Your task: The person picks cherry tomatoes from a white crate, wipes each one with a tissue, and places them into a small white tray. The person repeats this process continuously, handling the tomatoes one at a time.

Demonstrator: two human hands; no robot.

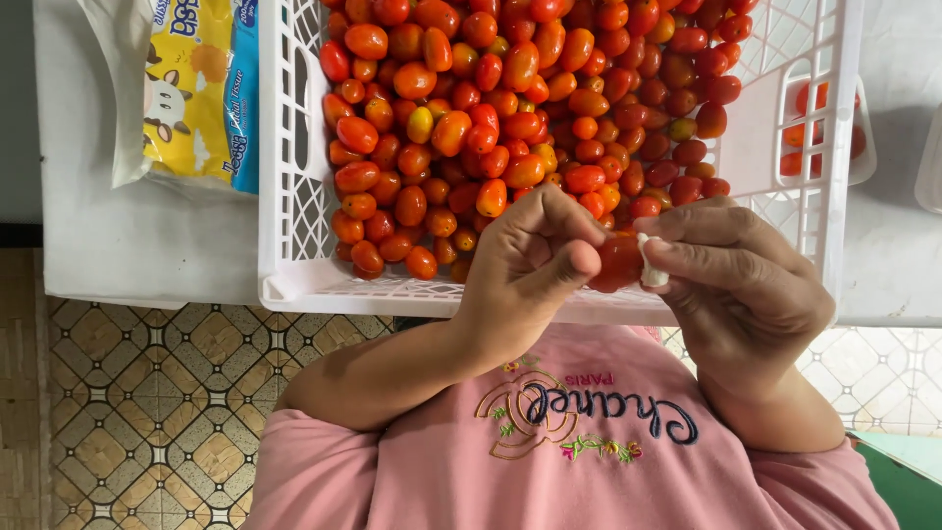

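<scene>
Here, the left hand pinches a red cherry tomato above the near rim of the white plastic crate heaped with tomatoes, while the right hand presses a white tissue scrap against it. On the table, far left, lies a yellow-and-blue tissue pack.

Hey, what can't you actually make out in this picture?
Head view: the tomato between the left hand and right hand is mostly covered by fingers.
Head view: the white scrap in the right hand shows too little to tell its kind.
Head view: the crate and yellow packet are cut off by the top edge.
</scene>
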